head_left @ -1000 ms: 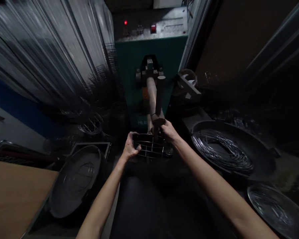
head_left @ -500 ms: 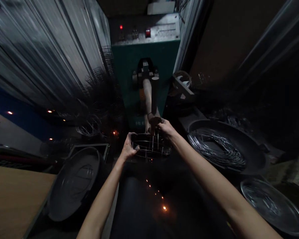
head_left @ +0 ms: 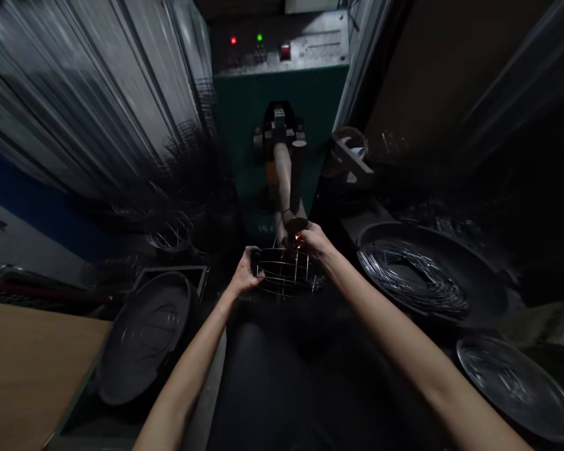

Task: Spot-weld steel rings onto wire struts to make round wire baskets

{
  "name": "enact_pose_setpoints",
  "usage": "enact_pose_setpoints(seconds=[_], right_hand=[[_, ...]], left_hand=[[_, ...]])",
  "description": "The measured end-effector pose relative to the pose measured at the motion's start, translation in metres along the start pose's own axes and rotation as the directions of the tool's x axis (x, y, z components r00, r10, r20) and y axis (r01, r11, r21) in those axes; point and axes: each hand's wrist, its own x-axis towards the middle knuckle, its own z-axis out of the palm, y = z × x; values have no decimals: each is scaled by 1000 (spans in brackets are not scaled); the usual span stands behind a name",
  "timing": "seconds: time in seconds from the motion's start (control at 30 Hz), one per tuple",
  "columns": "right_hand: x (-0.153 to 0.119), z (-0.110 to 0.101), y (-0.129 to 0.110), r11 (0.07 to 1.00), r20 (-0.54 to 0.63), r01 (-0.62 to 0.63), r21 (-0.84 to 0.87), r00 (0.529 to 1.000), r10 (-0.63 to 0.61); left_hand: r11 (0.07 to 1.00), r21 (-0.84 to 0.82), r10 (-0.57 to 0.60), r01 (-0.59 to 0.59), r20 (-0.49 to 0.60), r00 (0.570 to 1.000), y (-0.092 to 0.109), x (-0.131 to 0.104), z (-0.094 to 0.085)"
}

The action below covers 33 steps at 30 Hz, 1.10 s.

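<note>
A round wire basket of thin metal rods is held below the arms of a green spot welding machine. My left hand is closed around its left side, thumb on the near wires. My right hand is pinched at the basket's far right side, right against the welding electrode; whether its fingertips grip the basket or a separate wire is hidden. A small orange glow shows at those fingertips. On the machine's panel a red and a green light are lit.
On the right, a large dark pan holds a coil of metal wire rings, with a shallow round dish nearer. A dark basin with a few wires stands left. Wire frames are piled behind it, beside corrugated metal sheeting.
The green panel light has come on. Flying sparks at the left and over my lap are gone; a glow now shows at the electrode. Both hands keep their hold, and the view has shifted slightly.
</note>
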Motion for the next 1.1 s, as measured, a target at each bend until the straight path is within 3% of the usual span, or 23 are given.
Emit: enact_pose_setpoints(seconds=[0.27, 0.53, 0.7, 0.83, 1.0, 1.1], right_hand=[[8, -6, -29, 990, -6, -61, -127, 998, 60], [8, 2, -42, 970, -29, -102, -220, 995, 98], [6, -1, -55, 951, -71, -161, -264, 987, 147], [-6, -23, -65, 919, -88, -275, -284, 961, 261], [-26, -49, -66, 897, 0, -405, -179, 912, 411], [-39, -53, -62, 894, -42, -430, -126, 903, 429]], left_hand=[[998, -1, -65, 65, 82, 995, -3, 4, -2], [999, 2, -38, 38, 112, 993, 1, 6, -4], [971, 212, 87, -114, 134, 987, 20, -1, -4], [911, 343, 171, -230, 192, 966, 34, -10, 5], [817, 523, 81, -245, 316, 945, 47, -17, 21], [768, 576, 38, -280, 395, 918, 56, -24, 27]])
